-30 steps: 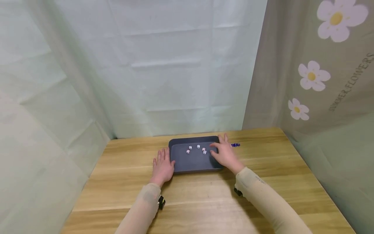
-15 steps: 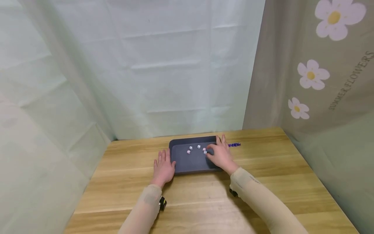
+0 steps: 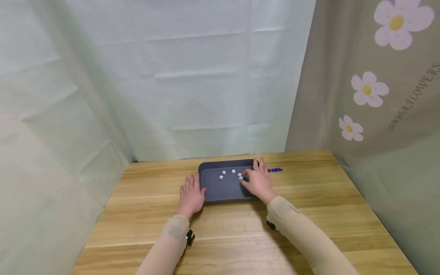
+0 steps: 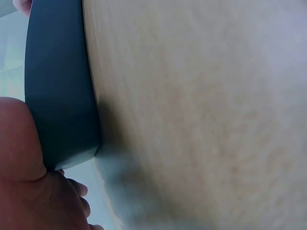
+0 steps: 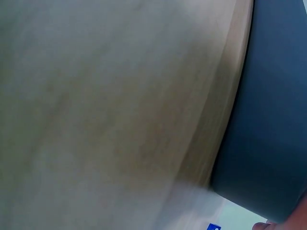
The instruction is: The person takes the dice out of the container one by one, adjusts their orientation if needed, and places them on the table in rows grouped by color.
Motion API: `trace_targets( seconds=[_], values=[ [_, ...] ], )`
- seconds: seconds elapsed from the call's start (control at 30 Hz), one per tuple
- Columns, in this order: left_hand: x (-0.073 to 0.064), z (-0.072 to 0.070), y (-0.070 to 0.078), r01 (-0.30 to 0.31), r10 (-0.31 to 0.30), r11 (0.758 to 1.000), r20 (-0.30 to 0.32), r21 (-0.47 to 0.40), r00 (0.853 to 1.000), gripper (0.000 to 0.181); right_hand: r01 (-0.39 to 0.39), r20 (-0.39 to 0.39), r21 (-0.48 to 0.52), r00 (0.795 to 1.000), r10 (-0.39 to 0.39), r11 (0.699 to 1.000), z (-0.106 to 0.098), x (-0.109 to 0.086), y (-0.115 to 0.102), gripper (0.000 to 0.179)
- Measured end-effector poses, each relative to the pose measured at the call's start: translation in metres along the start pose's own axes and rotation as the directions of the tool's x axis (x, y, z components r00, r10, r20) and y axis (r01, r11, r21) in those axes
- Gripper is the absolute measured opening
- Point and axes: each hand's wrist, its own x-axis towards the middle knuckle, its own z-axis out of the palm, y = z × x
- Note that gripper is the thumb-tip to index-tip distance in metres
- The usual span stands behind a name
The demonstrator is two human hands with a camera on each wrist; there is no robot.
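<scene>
A dark grey rectangular tray [image 3: 223,191] lies on the table, with several white dice [image 3: 224,173] spread over its floor. My left hand [image 3: 191,196] rests flat against the tray's left side, fingers straight and the thumb at the rim. Over the right end of the tray is my right hand [image 3: 258,181]. Its thumb and index finger pinch a white die [image 3: 241,178], while its other fingers stretch past the tray's right rim. In the left wrist view, the thumb [image 4: 19,143] touches the outer tray wall [image 4: 62,91]. The right wrist view hides the pinched die.
A row of blue dice [image 3: 275,170] sits on the wooden table [image 3: 233,236] just right of the tray, partly behind my right hand. One blue die [image 5: 214,226] shows in the right wrist view. Pale curtains [image 3: 206,95] hang behind the table's far edge.
My right hand has shifted left, and its thumb and index finger have closed in on the rightmost white die. More of the blue row shows. The left hand stays against the tray.
</scene>
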Motion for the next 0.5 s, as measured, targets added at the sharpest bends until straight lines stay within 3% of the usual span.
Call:
trace_targets(
  seconds=[0.27,0.5],
  values=[
    [-0.0019,0.0054,-0.0051,0.02,-0.021,1.0,0.023,0.01,1.0,0.073,-0.005,0.031,0.01,1.0,0.004,1.0,0.008,-0.0018,-0.0004,0.024],
    [0.0,0.0026,-0.0024,0.011,-0.011,1.0,0.002,-0.004,1.0,0.073,-0.014,0.029,0.007,0.999,0.014,1.0,0.0053,0.0004,-0.0009,0.024]
  ],
)
